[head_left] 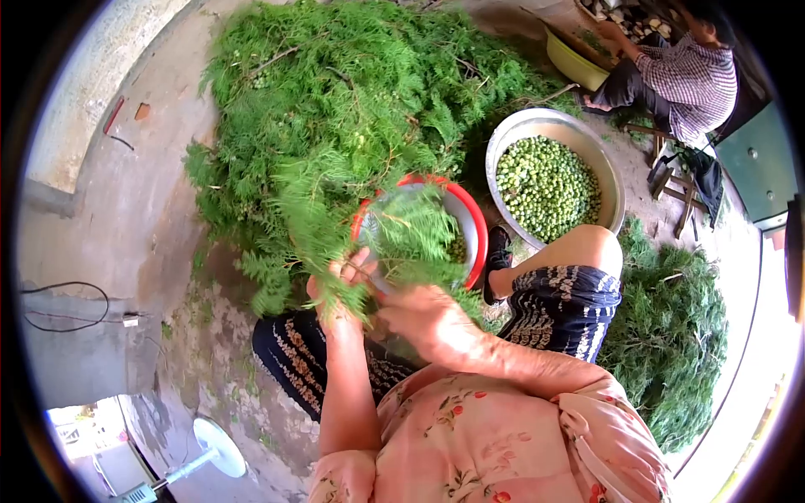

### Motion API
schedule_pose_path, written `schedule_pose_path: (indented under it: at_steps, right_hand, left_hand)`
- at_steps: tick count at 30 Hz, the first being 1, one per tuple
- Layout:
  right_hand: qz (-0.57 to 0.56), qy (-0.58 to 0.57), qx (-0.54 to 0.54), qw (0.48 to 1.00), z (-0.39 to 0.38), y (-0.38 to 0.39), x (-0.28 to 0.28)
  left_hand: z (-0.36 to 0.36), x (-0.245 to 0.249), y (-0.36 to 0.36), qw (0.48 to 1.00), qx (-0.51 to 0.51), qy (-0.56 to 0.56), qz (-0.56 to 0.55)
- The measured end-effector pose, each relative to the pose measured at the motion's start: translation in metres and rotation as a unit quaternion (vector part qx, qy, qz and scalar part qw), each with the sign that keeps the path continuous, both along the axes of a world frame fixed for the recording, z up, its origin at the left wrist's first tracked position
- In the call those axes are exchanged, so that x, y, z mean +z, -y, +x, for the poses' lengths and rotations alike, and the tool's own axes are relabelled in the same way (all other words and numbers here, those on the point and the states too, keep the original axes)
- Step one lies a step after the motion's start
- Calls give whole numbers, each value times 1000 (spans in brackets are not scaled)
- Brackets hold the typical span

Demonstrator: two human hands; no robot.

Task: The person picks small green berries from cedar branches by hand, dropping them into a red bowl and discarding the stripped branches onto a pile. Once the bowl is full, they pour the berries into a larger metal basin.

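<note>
My left hand [344, 283] is closed around a leafy evergreen branch [323, 210], whose feathery green sprays blur with motion. Some of its sprays hang over a red-rimmed basin [476, 220] between my knees. Small round green cones [457, 248] show inside that basin, partly covered by foliage. Close beside the stems, at the basin's near edge, my right hand [428, 323] is curled shut. Its fingertips are hidden, so what they grip cannot be made out.
A big pile of cut branches [335, 92] lies ahead. To its right stands a wide metal basin [615, 189] of green cones. More branches [662, 335] lie at right. Another person [683, 80] sits near a yellow basin [574, 63]. A fan [220, 448] stands lower left.
</note>
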State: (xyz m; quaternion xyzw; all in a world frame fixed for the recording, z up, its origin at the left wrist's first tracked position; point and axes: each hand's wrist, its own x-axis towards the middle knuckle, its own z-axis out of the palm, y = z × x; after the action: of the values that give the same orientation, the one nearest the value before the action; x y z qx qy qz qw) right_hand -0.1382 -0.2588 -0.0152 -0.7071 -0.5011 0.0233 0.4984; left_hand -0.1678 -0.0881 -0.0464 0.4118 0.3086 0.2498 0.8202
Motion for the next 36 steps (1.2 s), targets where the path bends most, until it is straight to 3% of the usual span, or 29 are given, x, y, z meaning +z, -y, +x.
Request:
schedule_pose_path:
  at_steps: [2,4,6,7,10,12,14,21,24,28,36]
  right_hand:
    - [31,63,-60,996,13,15,-8]
    - [-25,28,-162,986,27,28,-2]
    - [-42,-102,-197,974,40,35,-9]
    - [-22,-150,-181,972,46,39,-11]
    - [-95,-121,-159,975,49,38,-10]
    - [-97,-250,-71,961,42,39,-13]
    - [-133,-177,57,974,41,37,-25]
    - [-81,-253,162,950,31,34,-7]
    - [-101,-519,151,836,38,45,10]
    - [-12,-559,76,826,47,52,24]
    - [132,-505,-35,852,64,46,46]
  left_hand:
    - [-2,6,-7,1000,3,-1,-9]
    - [-1,10,-13,998,9,-46,-49]
    - [0,9,-16,998,37,-45,-39]
    - [1,11,-16,997,44,-45,-42]
    - [0,13,-16,997,48,-28,-60]
    - [-1,7,-20,996,41,-9,-73]
    - [-2,-1,-26,994,49,-43,-82]
    - [-7,3,-31,993,53,-59,-84]
    - [-10,3,-28,995,35,-82,-40]
    - [-5,4,-13,995,64,-65,-49]
    - [-6,-4,5,997,-7,-80,-4]
